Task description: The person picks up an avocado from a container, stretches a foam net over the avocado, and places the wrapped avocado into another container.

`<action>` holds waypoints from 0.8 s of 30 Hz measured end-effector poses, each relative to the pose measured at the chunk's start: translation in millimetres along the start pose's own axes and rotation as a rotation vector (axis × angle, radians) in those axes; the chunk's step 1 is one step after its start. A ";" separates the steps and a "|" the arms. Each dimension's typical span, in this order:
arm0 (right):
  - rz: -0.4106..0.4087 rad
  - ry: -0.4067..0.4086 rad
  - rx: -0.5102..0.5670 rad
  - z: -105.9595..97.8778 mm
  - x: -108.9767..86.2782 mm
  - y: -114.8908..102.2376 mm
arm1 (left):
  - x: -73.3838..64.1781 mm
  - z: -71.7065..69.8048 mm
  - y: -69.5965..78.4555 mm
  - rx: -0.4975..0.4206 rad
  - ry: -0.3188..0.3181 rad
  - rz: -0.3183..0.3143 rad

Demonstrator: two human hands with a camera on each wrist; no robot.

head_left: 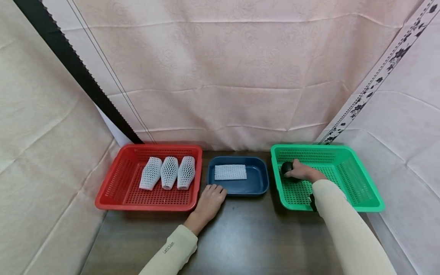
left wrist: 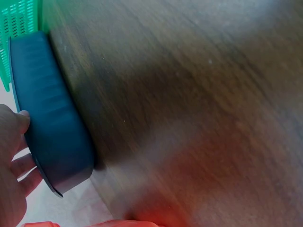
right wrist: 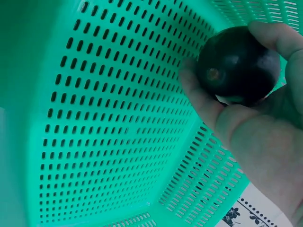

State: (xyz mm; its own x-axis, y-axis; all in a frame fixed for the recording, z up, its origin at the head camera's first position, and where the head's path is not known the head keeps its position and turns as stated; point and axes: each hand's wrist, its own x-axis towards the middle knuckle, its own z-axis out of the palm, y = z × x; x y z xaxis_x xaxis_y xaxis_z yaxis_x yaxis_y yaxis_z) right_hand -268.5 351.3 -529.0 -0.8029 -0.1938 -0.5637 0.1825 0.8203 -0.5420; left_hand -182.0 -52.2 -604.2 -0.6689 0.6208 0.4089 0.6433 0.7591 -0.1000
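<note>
In the head view my right hand (head_left: 302,171) reaches into the green basket (head_left: 364,187) and holds a dark, shiny round fruit (right wrist: 232,66) near its left wall. The right wrist view shows thumb and fingers curled round the fruit, with a brown scar facing out. My left hand (head_left: 211,199) rests at the near left corner of the blue tray (head_left: 256,187), fingers relaxed and touching its rim. A flat white foam net (head_left: 230,172) lies inside that tray. Several fingers are partly hidden behind the rim in the left wrist view.
On the left stands a red basket (head_left: 117,191) with three bulging white foam nets (head_left: 169,173) in it. All the containers sit on a dark wooden table (head_left: 247,233). Pale cloth (head_left: 233,76) hangs behind and at both sides.
</note>
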 end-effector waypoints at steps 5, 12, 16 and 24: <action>-0.040 0.041 0.005 -4.8 -4.3 4.2 | 1.6 -2.9 0.0 -0.005 -0.012 -0.007; -0.173 0.131 0.033 -10.0 -15.0 2.5 | 2.3 -2.9 -0.2 -0.004 -0.022 -0.004; -0.238 0.149 0.032 -9.0 -26.2 -4.4 | 2.4 -2.4 -0.7 -0.004 -0.039 0.000; -0.350 0.178 0.009 5.7 -48.3 -23.1 | 0.8 -5.4 -0.4 -0.010 -0.032 0.004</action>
State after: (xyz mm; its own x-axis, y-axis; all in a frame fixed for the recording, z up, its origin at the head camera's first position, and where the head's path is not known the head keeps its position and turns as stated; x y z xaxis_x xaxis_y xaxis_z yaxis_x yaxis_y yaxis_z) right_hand -230.6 338.7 -492.8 -0.9031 -0.3640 -0.2278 -0.1149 0.7161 -0.6884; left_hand -180.7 -53.0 -598.9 -0.6780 0.6297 0.3792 0.6493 0.7549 -0.0925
